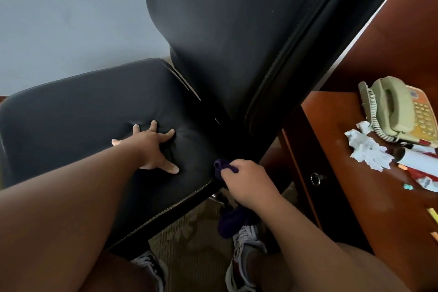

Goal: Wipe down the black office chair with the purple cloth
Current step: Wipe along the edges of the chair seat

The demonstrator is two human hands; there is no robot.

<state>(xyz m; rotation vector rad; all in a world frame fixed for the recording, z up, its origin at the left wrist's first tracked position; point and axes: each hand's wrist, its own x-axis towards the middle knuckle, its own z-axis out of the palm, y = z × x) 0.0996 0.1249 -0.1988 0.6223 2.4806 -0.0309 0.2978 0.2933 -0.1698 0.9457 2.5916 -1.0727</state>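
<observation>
Pressing a spread left hand [151, 147] flat on the seat [71, 114] of a black office chair, a person works at the seat's back right corner, where the cushion meets the backrest [225, 31]. The left hand's fingers are straight and splayed, holding nothing, and it lies near the middle of the cushion, well in from every edge.

The right hand [246, 180] is clenched around the one purple cloth [225, 166]. A bunch of the cloth pokes out past the fingers against the seat's stitched side edge, and a loose tail hangs below the wrist toward the floor.

The backrest rises steeply from that corner and its piped edge runs close alongside a wooden desk [343, 161], leaving only a narrow gap between chair and desk for the right hand. The seat's front and far side edges stand clear against a grey wall [71, 19].

On the desk, near its upper edge, sits one beige telephone [398, 111] with a coiled cord, and crumpled white tissue [365, 149] lies just beside it. One key [316, 178] sits in the lock on the desk's front face.

Two sneakers show below the seat on patterned carpet [189, 232]: one [246, 242] under the right arm, the other [151, 265] beneath the seat's side edge.
</observation>
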